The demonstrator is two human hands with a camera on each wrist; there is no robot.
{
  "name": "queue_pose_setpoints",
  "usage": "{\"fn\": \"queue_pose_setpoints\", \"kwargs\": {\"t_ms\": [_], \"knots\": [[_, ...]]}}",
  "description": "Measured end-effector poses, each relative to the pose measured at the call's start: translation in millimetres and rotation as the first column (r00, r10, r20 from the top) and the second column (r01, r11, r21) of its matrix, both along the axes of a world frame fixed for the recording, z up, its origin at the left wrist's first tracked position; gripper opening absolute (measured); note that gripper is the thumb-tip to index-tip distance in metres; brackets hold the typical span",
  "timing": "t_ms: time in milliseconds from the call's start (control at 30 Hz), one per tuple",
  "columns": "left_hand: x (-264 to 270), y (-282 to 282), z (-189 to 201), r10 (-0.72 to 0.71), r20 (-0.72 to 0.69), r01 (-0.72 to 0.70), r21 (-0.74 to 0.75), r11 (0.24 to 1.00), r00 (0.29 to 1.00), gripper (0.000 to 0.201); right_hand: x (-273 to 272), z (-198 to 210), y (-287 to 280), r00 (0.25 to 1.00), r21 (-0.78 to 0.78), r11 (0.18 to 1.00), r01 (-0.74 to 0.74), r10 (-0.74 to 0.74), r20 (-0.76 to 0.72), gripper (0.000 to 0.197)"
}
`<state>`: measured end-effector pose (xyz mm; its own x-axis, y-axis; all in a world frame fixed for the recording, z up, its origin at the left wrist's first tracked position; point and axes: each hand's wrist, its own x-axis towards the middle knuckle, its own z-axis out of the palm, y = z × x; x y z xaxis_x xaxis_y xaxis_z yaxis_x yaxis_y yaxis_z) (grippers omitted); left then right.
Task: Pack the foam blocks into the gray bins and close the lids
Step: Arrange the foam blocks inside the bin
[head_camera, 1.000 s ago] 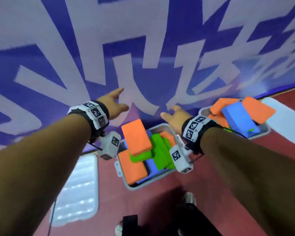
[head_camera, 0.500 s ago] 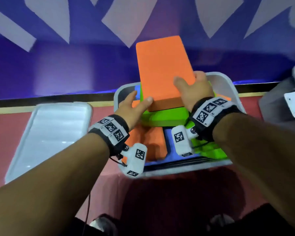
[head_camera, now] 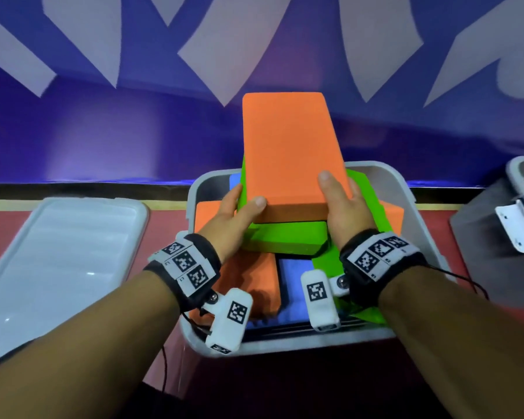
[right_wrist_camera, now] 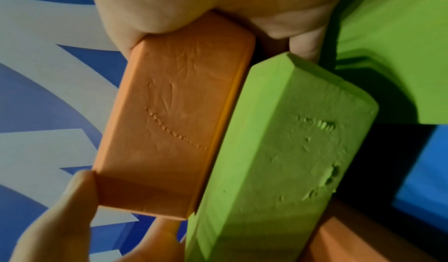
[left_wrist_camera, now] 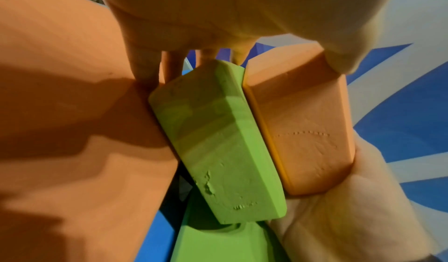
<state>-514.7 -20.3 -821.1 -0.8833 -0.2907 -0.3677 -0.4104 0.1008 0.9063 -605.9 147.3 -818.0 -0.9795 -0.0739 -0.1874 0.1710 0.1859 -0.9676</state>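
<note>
A gray bin [head_camera: 406, 213] sits in front of me, piled with orange, green and blue foam blocks. On top lies a large orange block [head_camera: 288, 146], tilted up and away over the bin's far wall. My left hand [head_camera: 245, 201] grips its near left corner, thumb on top. My right hand [head_camera: 336, 192] grips its near right corner, thumb on top too. Directly beneath is a green block [head_camera: 285, 240]. In the left wrist view, fingers [left_wrist_camera: 169, 65] reach under the green block [left_wrist_camera: 218, 141] while the orange block [left_wrist_camera: 298, 132] lies against it. The right wrist view shows the orange block [right_wrist_camera: 174, 122] and green block [right_wrist_camera: 278, 151] side by side.
A translucent gray lid [head_camera: 58, 261] lies flat on the red floor to the left of the bin. A second gray bin [head_camera: 515, 173] with a white latch [head_camera: 518, 231] stands at the right edge. A blue and white wall [head_camera: 133, 131] rises just behind.
A second ago both hands hovered open above the bin. They have since come down and taken hold of the top orange block's near end; my head moved closer.
</note>
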Motion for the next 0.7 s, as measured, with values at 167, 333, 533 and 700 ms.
{"fn": "queue_pose_setpoints", "kwargs": {"t_ms": [167, 333, 533, 700], "knots": [[-8.2, 2.4, -11.3, 0.045, -0.068, -0.041, 0.063, 0.997, 0.997, 0.105, -5.7, -5.1, -8.9, 0.996, -0.016, 0.998, 0.067, -0.067, -0.056, 0.041], [2.3, 0.2, -10.4, 0.014, -0.027, -0.010, 0.164, 0.986, 1.000, 0.099, 9.2, -3.4, -4.9, 0.992, -0.053, 0.991, 0.124, -0.125, -0.026, 0.040], [5.4, -3.9, 4.2, -0.080, -0.059, 0.090, 0.203, 0.975, 0.995, 0.091, 2.4, 22.7, 3.5, 0.995, -0.058, 0.995, 0.087, -0.090, -0.047, 0.037], [-2.8, 3.2, 18.3, -0.283, -0.114, 0.286, 0.014, 0.958, 0.952, 0.059, -26.0, 78.5, 44.0, 0.987, 0.004, 0.996, 0.085, -0.084, -0.135, 0.031]]}}
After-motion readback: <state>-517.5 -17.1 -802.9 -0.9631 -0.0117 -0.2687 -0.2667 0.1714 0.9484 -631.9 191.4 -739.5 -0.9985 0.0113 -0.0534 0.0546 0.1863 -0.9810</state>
